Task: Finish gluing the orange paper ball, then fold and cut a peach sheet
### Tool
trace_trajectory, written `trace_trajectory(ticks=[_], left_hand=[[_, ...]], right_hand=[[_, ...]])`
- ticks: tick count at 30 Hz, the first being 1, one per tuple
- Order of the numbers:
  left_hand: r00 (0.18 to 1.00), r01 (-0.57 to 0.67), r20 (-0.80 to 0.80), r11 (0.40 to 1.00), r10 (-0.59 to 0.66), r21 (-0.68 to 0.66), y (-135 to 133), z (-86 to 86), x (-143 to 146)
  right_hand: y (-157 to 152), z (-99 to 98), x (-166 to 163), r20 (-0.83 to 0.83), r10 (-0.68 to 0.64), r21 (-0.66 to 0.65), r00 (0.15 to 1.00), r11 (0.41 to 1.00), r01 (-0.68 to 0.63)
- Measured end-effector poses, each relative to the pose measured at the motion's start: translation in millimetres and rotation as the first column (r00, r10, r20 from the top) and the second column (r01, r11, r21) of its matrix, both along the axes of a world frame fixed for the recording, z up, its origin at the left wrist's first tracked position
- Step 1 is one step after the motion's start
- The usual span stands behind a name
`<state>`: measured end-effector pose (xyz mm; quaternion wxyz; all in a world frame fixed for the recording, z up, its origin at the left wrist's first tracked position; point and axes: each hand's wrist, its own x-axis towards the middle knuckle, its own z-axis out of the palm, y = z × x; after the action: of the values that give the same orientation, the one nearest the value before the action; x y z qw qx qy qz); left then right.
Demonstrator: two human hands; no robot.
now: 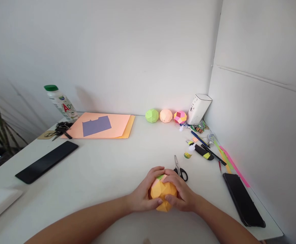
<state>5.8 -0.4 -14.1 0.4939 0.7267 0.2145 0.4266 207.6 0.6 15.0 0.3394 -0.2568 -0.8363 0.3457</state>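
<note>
a green-capped bottle (pixel 63 104) stands at the far left, its contents hidden; a small yellow-labelled bottle (pixel 188 155) sits right of the scissors (pixel 178 167), just beyond the right hand (pixel 185 194); the orange paper ball (pixel 160 189) is at the near middle of the desk (pixel 107 169), left hand (pixel 143 193) and right hand curled in a closed grip around it, thumbs near

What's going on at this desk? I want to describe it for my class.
A person's left grip and right grip hold a yellow-orange faceted ball between them. Scissors lie just beyond, on the white table. Near the back wall, a green ball, a peach ball and a multicoloured ball sit in a row.
</note>
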Motion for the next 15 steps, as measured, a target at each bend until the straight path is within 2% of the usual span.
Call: trace_trajectory(ticks=[8,15], left_hand=[[0.999,0.032,-0.003,0.998,-0.032,0.058,2.1,0.4,0.9],[0.999,0.031,0.026,0.996,-0.033,0.079,2.2,0.3,1.6]], right_hand=[[1.7,3.2,-3.9,-0.053,0.022,0.052,0.998,0.998,-0.019],[1.3,4.5,-3.8,-0.034,0.016,0.051,0.999,0.999,-0.015]])
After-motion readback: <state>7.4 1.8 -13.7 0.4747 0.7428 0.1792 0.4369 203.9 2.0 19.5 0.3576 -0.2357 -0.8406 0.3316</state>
